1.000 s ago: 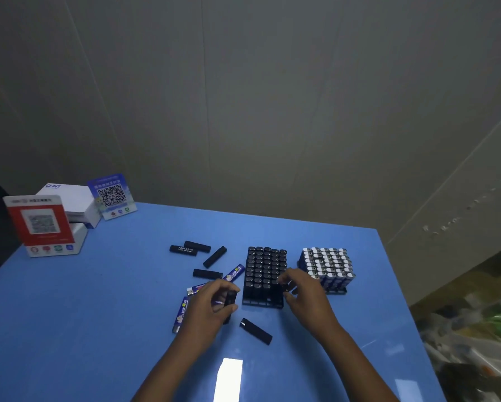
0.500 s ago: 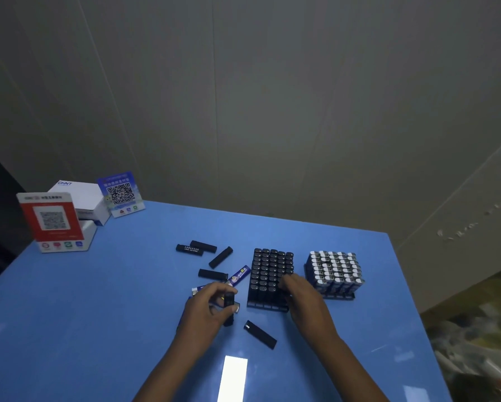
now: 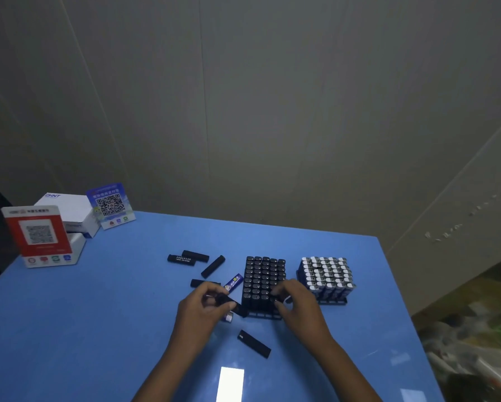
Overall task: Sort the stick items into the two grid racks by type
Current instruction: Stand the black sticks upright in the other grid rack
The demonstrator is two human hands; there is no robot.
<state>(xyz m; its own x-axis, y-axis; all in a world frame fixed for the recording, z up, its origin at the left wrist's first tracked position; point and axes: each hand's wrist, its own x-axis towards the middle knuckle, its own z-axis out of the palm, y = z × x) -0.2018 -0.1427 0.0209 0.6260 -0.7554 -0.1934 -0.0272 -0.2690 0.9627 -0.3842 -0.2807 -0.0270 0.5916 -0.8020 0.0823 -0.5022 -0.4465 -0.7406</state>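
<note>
Glossy blue table [image 3: 98,329] carries two black grid racks: the left rack [image 3: 263,285] is packed with upright matte-black rectangular sticks, the right rack [image 3: 326,278] with upright blue-bodied, white-capped sticks. Left hand [image 3: 202,310] pinches a black stick [image 3: 229,301] between thumb and curled fingers, its tip just beside the left rack's near-left corner; right hand [image 3: 297,307] has fingers curled at that rack's near-right corner, apparently pinching a stick there, though this is not clear. Loose on the table: four black sticks [image 3: 211,266] left of the racks, one black stick [image 3: 253,343] near the wrists, a blue stick [image 3: 234,282] touching the left rack's side.
</note>
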